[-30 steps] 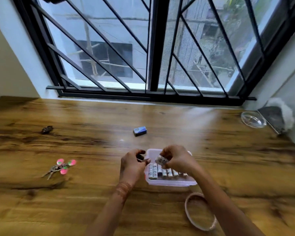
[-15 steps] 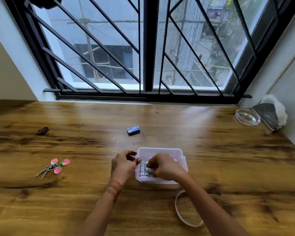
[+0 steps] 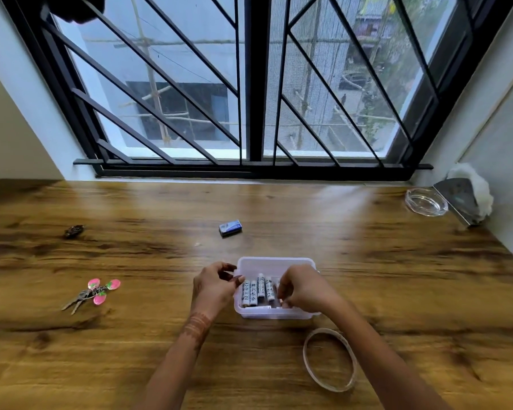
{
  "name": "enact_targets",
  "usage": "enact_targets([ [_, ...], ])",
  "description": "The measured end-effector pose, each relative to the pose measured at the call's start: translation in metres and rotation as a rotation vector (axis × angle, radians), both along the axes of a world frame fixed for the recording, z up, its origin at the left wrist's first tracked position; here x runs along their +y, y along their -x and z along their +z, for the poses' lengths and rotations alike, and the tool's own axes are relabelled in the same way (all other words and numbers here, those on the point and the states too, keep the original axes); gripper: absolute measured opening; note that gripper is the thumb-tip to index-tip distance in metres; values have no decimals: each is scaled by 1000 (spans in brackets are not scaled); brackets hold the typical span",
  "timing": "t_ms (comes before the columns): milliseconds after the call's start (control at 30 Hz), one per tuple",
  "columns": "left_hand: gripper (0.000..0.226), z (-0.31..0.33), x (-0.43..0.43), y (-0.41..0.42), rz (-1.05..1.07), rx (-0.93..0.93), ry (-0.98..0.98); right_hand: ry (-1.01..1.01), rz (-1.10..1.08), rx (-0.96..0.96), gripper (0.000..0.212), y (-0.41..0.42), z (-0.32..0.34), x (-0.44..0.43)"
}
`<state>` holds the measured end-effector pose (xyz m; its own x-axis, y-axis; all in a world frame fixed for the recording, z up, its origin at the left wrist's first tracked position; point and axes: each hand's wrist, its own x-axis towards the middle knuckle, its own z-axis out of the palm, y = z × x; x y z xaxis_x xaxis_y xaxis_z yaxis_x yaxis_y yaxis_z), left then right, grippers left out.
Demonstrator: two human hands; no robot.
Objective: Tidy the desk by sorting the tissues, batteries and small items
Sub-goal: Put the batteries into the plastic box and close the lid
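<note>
A clear plastic box (image 3: 276,263) sits on the wooden desk (image 3: 397,276) in front of me. Several white batteries (image 3: 258,291) lie side by side inside it. My left hand (image 3: 215,287) is at the box's left rim, fingers pinched against it. My right hand (image 3: 304,288) reaches into the right side of the box with its fingers curled down over the batteries; what they hold is hidden. White tissues (image 3: 471,179) stick out behind a grey holder (image 3: 456,196) at the far right corner.
A small blue box (image 3: 230,227) lies beyond the plastic box. Keys with pink tags (image 3: 94,292) and a small dark item (image 3: 74,231) lie to the left. A glass dish (image 3: 426,201) stands far right. A pale ring band (image 3: 329,359) lies near my right forearm.
My right hand has lowered the bundle of batteries into the box, where they now lie in a row. My left hand has stayed at the box's left rim.
</note>
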<state>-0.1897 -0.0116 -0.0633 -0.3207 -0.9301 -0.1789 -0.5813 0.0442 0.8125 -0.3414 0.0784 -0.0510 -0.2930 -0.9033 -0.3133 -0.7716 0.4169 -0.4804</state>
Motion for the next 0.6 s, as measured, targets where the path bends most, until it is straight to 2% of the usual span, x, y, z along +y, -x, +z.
enact_targets([
  [600, 33, -3, -3, 0, -13, -11, -19, 319, -203, -136, 24, 8, 13, -3],
])
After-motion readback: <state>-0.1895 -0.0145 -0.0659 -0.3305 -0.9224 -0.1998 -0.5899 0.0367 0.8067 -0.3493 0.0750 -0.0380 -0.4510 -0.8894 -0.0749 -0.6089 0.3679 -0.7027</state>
